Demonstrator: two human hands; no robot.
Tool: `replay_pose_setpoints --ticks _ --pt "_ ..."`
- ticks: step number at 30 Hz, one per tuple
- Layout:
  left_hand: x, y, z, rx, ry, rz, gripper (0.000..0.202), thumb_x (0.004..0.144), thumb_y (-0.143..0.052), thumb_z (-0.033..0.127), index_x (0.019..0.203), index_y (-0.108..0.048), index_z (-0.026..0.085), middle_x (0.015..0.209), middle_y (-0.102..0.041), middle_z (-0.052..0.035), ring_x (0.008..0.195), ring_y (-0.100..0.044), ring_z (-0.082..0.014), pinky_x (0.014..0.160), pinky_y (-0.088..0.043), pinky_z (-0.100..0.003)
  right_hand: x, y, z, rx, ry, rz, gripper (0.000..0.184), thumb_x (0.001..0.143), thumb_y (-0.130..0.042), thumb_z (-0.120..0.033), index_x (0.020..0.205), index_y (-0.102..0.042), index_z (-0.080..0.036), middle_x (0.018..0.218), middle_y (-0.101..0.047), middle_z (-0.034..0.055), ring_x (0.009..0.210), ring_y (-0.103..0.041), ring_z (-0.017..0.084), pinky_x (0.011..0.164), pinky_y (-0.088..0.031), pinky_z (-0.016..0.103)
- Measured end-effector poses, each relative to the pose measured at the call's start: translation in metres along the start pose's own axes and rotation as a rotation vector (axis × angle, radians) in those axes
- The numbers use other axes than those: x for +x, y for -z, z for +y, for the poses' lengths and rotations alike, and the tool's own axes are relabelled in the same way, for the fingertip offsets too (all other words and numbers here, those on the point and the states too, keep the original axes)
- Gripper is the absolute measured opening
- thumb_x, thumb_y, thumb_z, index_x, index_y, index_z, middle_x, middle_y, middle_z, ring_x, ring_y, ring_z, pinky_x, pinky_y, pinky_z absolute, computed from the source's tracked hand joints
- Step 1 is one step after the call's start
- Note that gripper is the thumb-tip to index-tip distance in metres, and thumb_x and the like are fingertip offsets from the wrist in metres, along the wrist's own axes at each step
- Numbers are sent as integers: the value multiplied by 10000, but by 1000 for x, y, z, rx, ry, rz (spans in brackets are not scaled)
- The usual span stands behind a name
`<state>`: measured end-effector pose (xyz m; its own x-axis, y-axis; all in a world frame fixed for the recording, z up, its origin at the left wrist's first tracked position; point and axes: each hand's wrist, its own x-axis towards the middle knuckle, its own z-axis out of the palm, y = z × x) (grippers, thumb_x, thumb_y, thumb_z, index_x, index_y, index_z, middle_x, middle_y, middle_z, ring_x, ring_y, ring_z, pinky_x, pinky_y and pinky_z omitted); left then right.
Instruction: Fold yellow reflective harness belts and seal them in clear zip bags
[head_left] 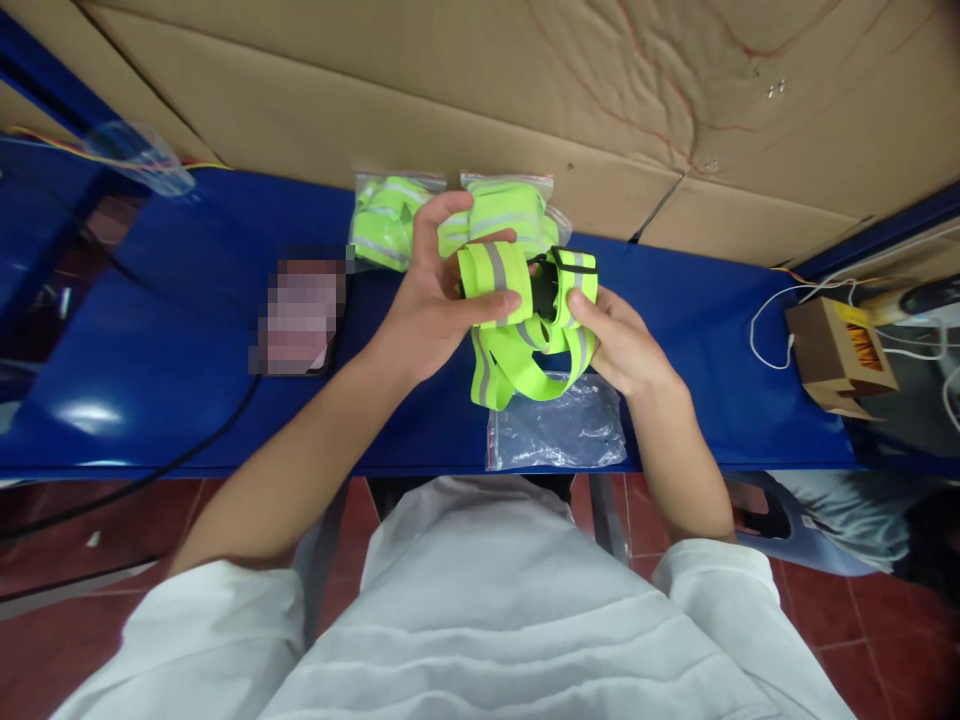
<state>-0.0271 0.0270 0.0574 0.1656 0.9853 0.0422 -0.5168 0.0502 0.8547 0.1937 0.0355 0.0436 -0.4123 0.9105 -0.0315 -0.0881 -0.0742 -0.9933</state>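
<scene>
Between my hands, above the blue table, is a neon yellow-green reflective strap point(531, 375) with a grey stripe and black buckle parts. My left hand point(431, 300) grips a flat folded section, thumb across its front and index finger raised. The fingers of my right hand point(622, 335) are closed on the end with a black slider point(575, 262). A loop of the strap hangs below. Under it lies a clear zip bag point(556, 425) near the table's front edge. Behind my hands are two bags of similar straps, a left one point(386, 215) and a right one point(510, 212).
On the blue table point(697, 350), a pixelated phone-like object point(301, 315) lies left of my arms. An open cardboard box point(844, 355) and a white cable point(757, 325) are at the right. A clear plastic cup point(142, 160) lies back left. Cardboard point(375, 90) lines the back.
</scene>
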Motion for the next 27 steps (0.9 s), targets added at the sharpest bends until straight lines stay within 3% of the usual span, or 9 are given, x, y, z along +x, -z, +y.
replay_pose_setpoints --ticks 4,10,15,22,27 --pt "2 -4 -7 26 25 46 898 625 -994 202 1356 -512 403 1297 -745 10 1273 -714 -275 988 -617 -359 1 -4 3 -7 112 92 668 805 -835 -685 1290 -640 -270 1298 -767 68 1218 -744 285 1023 -655 447" --pt "5 -1 -15 102 134 -12 494 793 -909 446 1169 -702 201 1271 -772 -80 1269 -709 -280 1025 -625 -351 9 0 17 -157 259 215 751 826 -773 -749 1392 -564 -303 1422 -697 60 1308 -690 272 1103 -608 447" --pt "5 2 -15 20 229 -17 412 852 -868 400 1181 -725 197 1206 -793 -71 1168 -755 -260 958 -663 -338 15 5 28 -272 367 253 727 845 -769 -719 1399 -545 -304 1465 -652 62 1374 -636 279 1178 -550 469" --pt "5 -3 -8 -66 364 -129 566 905 -713 687 1224 -734 219 1107 -808 -81 1276 -705 -355 979 -666 -430 13 5 26 -410 437 265 707 839 -770 -720 1384 -549 -326 1431 -640 64 1343 -632 299 1181 -533 495" --pt "2 -7 0 -124 356 -195 581 941 -605 738 1219 -739 246 1096 -799 -83 1232 -727 -360 919 -686 -458 8 9 21 -512 495 231 613 854 -792 -639 1342 -577 -336 1388 -652 54 1341 -627 313 1164 -542 517"
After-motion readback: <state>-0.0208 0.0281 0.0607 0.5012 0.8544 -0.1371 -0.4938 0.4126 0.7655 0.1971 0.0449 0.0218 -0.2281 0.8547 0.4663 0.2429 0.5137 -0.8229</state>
